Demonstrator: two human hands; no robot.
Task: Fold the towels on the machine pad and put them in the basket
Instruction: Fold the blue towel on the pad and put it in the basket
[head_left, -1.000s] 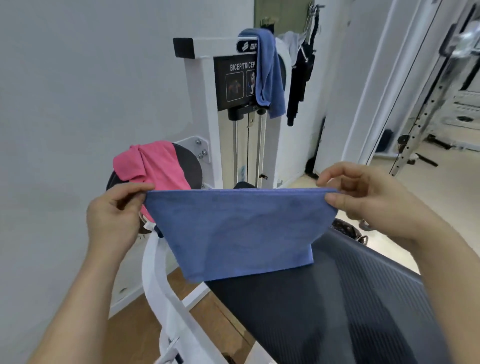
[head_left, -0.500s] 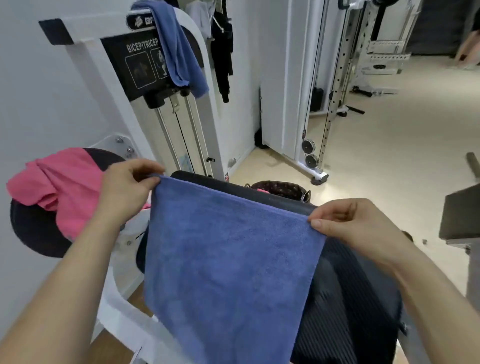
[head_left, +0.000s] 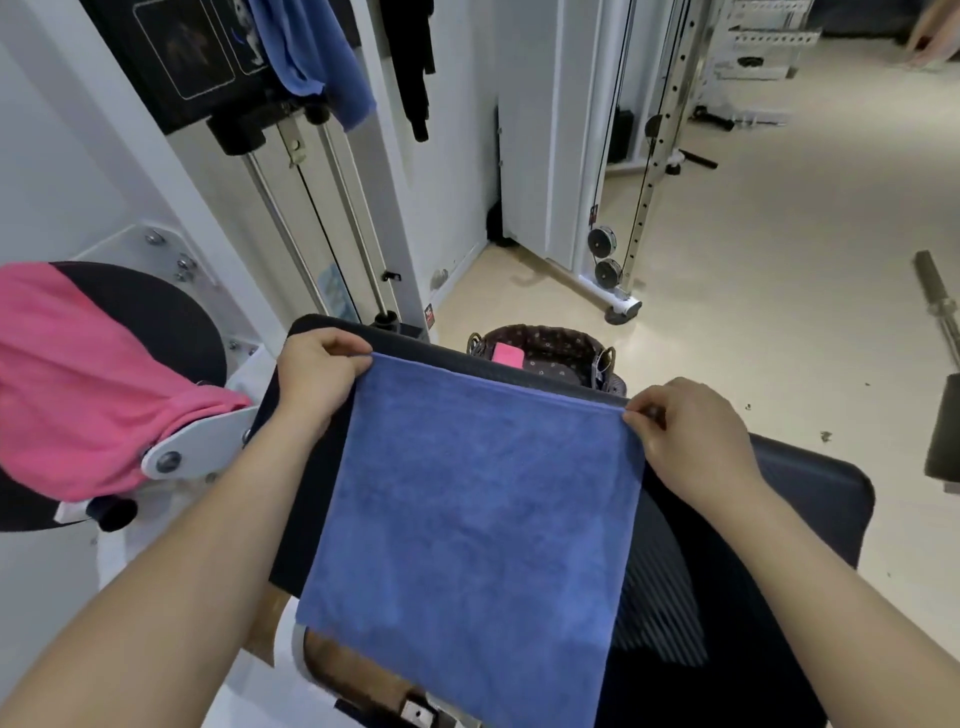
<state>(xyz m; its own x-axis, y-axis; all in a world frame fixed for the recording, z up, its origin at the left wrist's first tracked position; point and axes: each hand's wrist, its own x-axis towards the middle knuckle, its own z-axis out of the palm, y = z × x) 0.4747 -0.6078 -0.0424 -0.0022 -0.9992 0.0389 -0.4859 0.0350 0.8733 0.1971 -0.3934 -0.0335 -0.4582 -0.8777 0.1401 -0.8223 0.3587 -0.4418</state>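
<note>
- Pinching blue towel (head_left: 467, 509) by its top corners: your left hand (head_left: 317, 374), your right hand (head_left: 685, 441).
- Risk: loosen either pinch and the towel probably slides off the machine pad (head_left: 810, 499).

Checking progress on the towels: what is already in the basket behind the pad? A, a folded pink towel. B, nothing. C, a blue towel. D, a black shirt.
A: a folded pink towel lies in the basket; the blue towel is held by the left hand and right hand.

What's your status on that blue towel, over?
Left hand, right hand: each a grip on a top corner. Towel stretched over pad. Basket beyond pad, path clear.
</note>
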